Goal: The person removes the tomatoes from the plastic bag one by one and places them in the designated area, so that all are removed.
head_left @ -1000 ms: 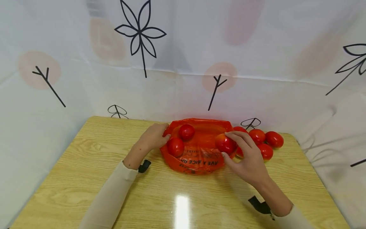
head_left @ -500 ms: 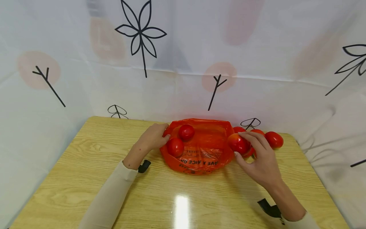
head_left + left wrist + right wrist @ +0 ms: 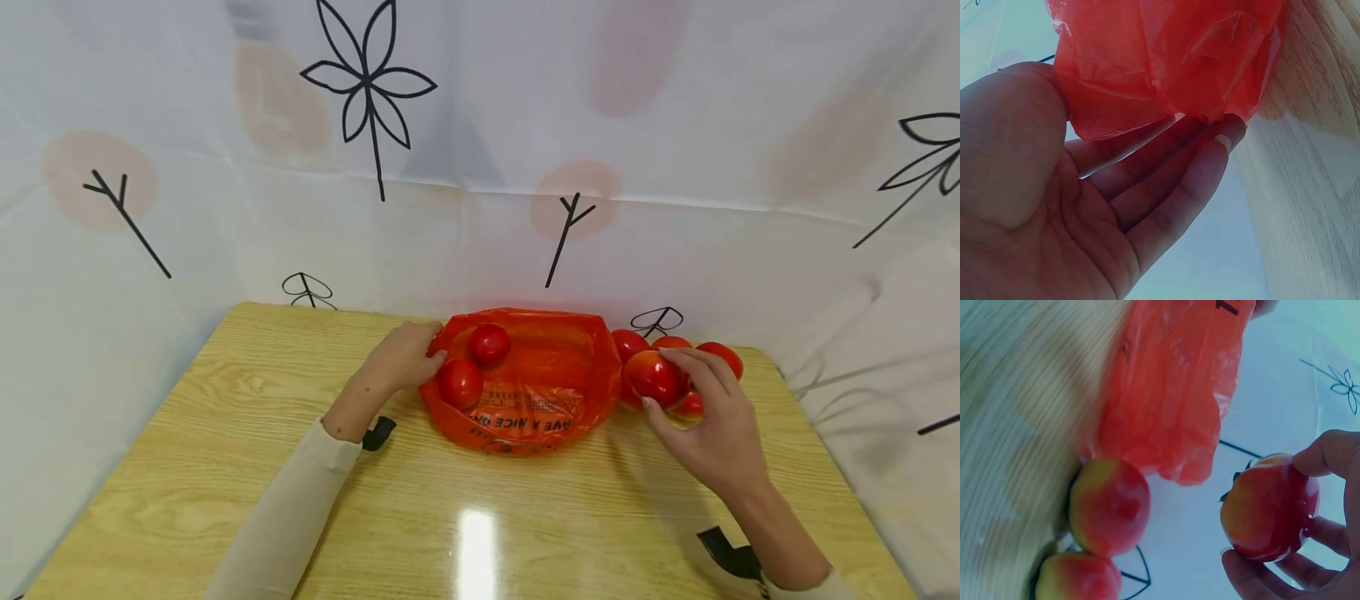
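Observation:
A red plastic bag (image 3: 525,367) with printed letters lies with its mouth wide on the table, and two red tomatoes (image 3: 461,384) sit inside at its left. My left hand (image 3: 397,358) grips the bag's left rim, thumb inside and fingers (image 3: 1172,212) against the outer side. Between the thumb and fingers of my right hand (image 3: 716,429) is a red tomato (image 3: 654,377) with a yellowish patch; the right wrist view shows green leaves at its stem end. This tomato (image 3: 1269,509) is held up off the table, to the right of the bag.
Several more tomatoes (image 3: 628,343) are clustered right of the bag, partly hidden by my right hand. The wood-grain table (image 3: 225,467) ends at a white patterned cloth (image 3: 465,242) behind it.
My right hand, holding the tomato, has moved right from over the bag's right rim to above the clustered tomatoes. The left hand and bag have stayed in place.

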### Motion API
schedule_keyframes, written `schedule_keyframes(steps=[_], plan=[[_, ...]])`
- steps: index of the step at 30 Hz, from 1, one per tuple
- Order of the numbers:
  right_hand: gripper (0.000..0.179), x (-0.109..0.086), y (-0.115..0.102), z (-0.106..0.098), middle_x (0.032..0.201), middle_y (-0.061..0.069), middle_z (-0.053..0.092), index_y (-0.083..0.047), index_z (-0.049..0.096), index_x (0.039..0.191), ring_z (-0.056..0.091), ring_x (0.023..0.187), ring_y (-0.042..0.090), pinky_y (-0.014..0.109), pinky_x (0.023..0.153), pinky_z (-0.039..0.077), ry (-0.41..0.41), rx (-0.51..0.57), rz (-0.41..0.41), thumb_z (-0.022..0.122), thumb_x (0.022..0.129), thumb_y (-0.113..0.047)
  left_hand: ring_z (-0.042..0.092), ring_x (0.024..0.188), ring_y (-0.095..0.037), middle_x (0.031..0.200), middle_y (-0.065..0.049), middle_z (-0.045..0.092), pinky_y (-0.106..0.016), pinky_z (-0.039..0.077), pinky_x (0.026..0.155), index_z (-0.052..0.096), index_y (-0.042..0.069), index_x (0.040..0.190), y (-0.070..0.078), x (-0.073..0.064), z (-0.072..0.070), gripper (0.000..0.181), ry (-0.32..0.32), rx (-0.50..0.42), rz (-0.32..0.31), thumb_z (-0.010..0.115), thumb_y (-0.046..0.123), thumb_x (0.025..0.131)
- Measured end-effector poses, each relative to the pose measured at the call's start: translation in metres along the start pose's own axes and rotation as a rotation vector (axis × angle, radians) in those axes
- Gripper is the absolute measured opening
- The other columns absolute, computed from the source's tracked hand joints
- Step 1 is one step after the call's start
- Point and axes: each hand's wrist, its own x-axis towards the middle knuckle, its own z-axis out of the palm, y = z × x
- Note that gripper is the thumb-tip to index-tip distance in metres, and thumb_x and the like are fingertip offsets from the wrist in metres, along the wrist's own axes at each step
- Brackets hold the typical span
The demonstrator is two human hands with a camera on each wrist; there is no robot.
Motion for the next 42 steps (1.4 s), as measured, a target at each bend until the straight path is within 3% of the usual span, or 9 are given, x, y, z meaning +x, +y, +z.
schedule_keyframes(steps=[15, 25, 29, 37, 42], plan=[[0.066, -0.004, 0.022, -0.021, 0.130, 0.021, 0.061, 0.001, 0.065, 0.133, 0.050, 0.104, 0.013, -0.002, 0.086, 0.037, 0.013, -0.063, 0.031, 0.087, 0.071, 0.005, 0.062, 0.080, -0.023, 0.093, -0.006, 0.069, -0.032, 0.055, 0.071, 0.066, 0.006, 0.118, -0.002, 0.004, 0.002, 0.021, -0.006, 0.009, 0.009, 0.066, 0.019, 0.102], [0.067, -0.004, 0.040, -0.040, 0.131, 0.022, 0.060, 0.002, 0.062, 0.137, 0.042, 0.109, -0.001, -0.005, 0.084, 0.033, -0.014, -0.075, 0.168, 0.087, 0.076, 0.003, 0.062, 0.081, -0.023, 0.094, -0.006, 0.070, -0.033, 0.056, 0.073, 0.067, 0.007, 0.119, -0.001, 0.003, 0.002, 0.021, -0.010, 0.014, 0.007, 0.065, 0.019, 0.102], [0.064, -0.003, 0.046, -0.043, 0.128, 0.023, 0.059, 0.001, 0.063, 0.136, 0.043, 0.107, 0.005, -0.006, 0.083, 0.032, -0.017, -0.097, 0.186, 0.087, 0.076, 0.001, 0.062, 0.080, -0.023, 0.094, -0.006, 0.070, -0.033, 0.056, 0.073, 0.067, 0.007, 0.119, 0.000, 0.002, 0.001, 0.021, -0.013, 0.013, 0.005, 0.066, 0.019, 0.102], [0.063, -0.005, 0.065, -0.049, 0.129, 0.028, 0.055, 0.004, 0.060, 0.138, 0.051, 0.106, 0.038, -0.006, 0.078, 0.030, -0.067, -0.133, 0.231, 0.084, 0.080, -0.002, 0.062, 0.079, -0.023, 0.094, -0.005, 0.070, -0.033, 0.056, 0.073, 0.067, 0.007, 0.119, -0.001, 0.000, 0.003, 0.020, -0.011, 0.005, 0.005, 0.066, 0.018, 0.102], [0.062, -0.007, 0.077, -0.053, 0.129, 0.030, 0.053, 0.005, 0.060, 0.139, 0.052, 0.104, 0.042, -0.005, 0.075, 0.029, -0.089, -0.157, 0.265, 0.083, 0.082, -0.005, 0.062, 0.080, -0.023, 0.095, -0.006, 0.071, -0.033, 0.057, 0.074, 0.067, 0.007, 0.119, 0.000, 0.000, 0.003, 0.020, -0.009, -0.002, 0.009, 0.066, 0.018, 0.102]])
